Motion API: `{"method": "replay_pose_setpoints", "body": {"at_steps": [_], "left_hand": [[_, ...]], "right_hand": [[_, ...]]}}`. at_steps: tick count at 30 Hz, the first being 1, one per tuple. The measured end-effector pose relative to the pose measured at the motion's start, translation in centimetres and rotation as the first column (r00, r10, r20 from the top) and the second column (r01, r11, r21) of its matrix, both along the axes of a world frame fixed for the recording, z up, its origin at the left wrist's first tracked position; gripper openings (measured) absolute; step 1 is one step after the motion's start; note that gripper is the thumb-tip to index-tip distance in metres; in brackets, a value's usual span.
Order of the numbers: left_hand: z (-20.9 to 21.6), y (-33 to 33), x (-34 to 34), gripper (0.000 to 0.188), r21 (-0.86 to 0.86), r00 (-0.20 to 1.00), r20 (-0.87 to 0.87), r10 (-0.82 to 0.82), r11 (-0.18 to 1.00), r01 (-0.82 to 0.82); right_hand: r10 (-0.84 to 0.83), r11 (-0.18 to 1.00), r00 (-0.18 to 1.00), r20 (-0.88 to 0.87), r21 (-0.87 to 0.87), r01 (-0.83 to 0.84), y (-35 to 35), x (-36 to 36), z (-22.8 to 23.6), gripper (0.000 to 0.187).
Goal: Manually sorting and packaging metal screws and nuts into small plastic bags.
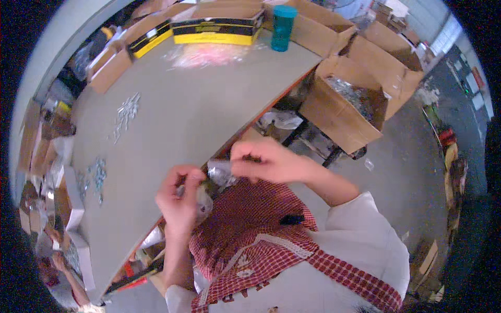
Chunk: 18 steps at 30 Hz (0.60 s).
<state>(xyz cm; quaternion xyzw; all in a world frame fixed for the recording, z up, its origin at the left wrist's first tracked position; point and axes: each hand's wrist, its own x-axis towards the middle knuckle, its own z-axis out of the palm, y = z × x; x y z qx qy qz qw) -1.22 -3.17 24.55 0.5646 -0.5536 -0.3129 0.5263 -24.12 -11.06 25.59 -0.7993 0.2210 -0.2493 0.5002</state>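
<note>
Small clear plastic bag [219, 172] held between both hands at near edge of grey tabletop [198, 109], above red checkered cloth [250, 229]. Left hand [180, 198] closed on bag's lower end; right hand [263, 160] pinched on upper end. Small metal parts [127, 112] scattered on tabletop, well apart. Teal cup [283, 27] stood at far edge.

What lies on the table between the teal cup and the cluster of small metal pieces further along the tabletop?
In the head view, a heap of pale pink plastic lies between the teal cup and the small metal pieces; the rest of that stretch of table is bare.
</note>
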Motion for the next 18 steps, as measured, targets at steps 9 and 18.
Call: {"method": "replay_pose_setpoints", "body": {"at_steps": [9,18], "left_hand": [[-4.6,-3.6,8.0,0.011,-0.11,0.957,-0.026,0.29,0.95,-0.292],[-4.9,-3.3,8.7,0.018,-0.019,0.945,0.061,0.32,0.947,-0.319]], "right_hand": [[-0.782,0.486,0.275,0.559,0.271,0.831,-6.8,-10.4,-1.6,0.008],[-0.873,0.39,0.424,-0.241,-0.867,0.31,-21.9,4.0,-4.6,0.035]]}}
